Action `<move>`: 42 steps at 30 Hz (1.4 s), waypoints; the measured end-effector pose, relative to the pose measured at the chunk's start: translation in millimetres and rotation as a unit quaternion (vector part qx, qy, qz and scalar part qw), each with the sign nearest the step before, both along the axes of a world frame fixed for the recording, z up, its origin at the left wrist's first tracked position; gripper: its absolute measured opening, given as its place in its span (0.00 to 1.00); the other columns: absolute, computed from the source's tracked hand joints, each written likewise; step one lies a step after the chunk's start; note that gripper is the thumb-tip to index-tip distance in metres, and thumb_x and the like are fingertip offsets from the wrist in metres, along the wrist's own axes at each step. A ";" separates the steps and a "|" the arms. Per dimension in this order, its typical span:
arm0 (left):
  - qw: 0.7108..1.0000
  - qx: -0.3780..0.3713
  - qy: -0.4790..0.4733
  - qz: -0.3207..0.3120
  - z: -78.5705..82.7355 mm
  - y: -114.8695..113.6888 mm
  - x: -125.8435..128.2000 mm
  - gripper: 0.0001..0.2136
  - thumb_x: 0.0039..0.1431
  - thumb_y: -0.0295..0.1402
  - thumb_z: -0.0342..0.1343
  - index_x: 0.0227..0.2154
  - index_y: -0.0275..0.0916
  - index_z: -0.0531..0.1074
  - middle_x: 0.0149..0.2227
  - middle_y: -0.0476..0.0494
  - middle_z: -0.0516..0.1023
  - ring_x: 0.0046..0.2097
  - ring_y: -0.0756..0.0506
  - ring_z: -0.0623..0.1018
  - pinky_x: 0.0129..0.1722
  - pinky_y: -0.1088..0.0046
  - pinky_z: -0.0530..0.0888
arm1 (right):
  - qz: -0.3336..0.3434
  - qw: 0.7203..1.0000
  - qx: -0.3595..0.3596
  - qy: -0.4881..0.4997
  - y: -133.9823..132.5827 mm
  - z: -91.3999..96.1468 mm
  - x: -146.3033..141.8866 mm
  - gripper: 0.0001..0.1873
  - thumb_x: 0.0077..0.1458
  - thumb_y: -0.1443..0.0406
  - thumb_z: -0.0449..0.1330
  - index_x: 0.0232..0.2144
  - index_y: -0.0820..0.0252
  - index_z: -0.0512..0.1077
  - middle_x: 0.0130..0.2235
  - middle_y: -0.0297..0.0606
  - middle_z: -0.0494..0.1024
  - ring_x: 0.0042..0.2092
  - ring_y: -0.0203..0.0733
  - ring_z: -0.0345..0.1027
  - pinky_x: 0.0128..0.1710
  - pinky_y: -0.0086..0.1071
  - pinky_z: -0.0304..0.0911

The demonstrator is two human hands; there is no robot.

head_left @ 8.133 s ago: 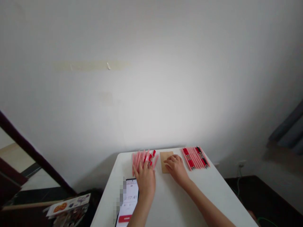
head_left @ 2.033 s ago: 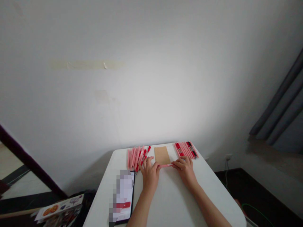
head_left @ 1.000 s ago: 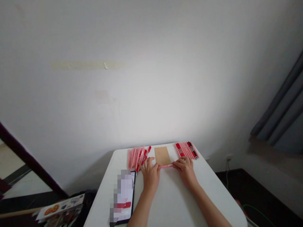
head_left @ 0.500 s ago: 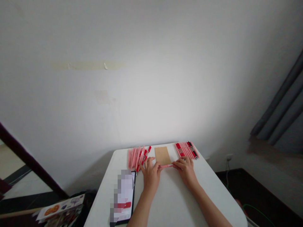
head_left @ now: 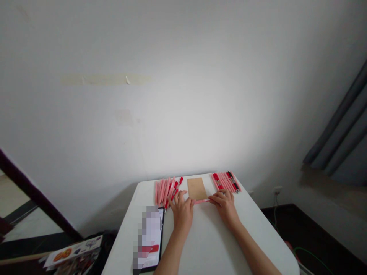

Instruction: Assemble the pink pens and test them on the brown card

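A single pink pen [head_left: 201,201] lies crosswise on the white table [head_left: 209,244], held between both hands. My left hand [head_left: 181,212] pinches its left end and my right hand [head_left: 225,204] pinches its right end. Just beyond the pen lies a brown card [head_left: 196,188]. A loose pile of pink and red pens [head_left: 165,188] sits at the far left, by my left hand. A neat row of pink, red and black pens [head_left: 225,181] sits at the far right.
A phone [head_left: 149,238] with a lit screen lies on the table's left side. A white wall rises right behind the table. A printed box [head_left: 71,253] lies on the floor at the left, and a grey curtain [head_left: 341,130] hangs at the right.
Eight seconds ago my left hand lay on the left pile and my right hand on the brown card. Both now grip one pen; over the last second nothing has visibly moved.
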State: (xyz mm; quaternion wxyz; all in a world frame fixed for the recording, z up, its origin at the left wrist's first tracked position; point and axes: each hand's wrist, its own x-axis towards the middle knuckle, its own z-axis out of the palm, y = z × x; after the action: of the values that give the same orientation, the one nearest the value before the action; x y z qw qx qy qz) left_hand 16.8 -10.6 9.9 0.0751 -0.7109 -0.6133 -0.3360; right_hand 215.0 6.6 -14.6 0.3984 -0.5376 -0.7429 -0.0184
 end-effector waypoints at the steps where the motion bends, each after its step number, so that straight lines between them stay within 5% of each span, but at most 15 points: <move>1: 1.000 0.000 0.001 0.002 0.3 0.1 0.1 0.11 0.61 0.37 0.48 0.30 0.45 0.76 0.49 0.45 0.72 0.55 0.40 0.67 0.59 0.37 0.51 | -0.001 1.000 0.000 -0.001 0.1 -0.2 0.2 0.10 0.59 0.59 0.56 0.37 0.44 0.78 0.35 0.36 0.79 0.45 0.48 0.62 0.51 0.47 0.49; 32: 0.996 0.066 -0.013 0.050 -4.2 1.5 -5.4 0.11 0.60 0.33 0.46 0.28 0.40 0.72 0.49 0.39 0.72 0.53 0.38 0.66 0.55 0.44 0.59 | -0.114 0.991 0.022 0.060 5.4 -8.6 4.2 0.19 0.61 0.56 0.49 0.35 0.52 0.79 0.35 0.39 0.80 0.46 0.51 0.61 0.47 0.43 0.53; 42: 0.988 0.084 0.015 0.126 -4.0 2.4 -6.4 0.10 0.60 0.34 0.46 0.29 0.37 0.71 0.49 0.36 0.72 0.55 0.36 0.66 0.56 0.42 0.57 | -0.100 0.993 0.012 0.057 2.0 -4.3 3.4 0.20 0.61 0.55 0.48 0.34 0.53 0.79 0.36 0.42 0.79 0.45 0.52 0.62 0.46 0.45 0.54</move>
State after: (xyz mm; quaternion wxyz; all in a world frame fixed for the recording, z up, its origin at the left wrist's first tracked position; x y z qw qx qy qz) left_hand 10.4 -8.2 5.9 0.1852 -0.6237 -0.6667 -0.3636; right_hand 218.5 8.6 -18.9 0.4426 -0.6045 -0.6613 -0.0369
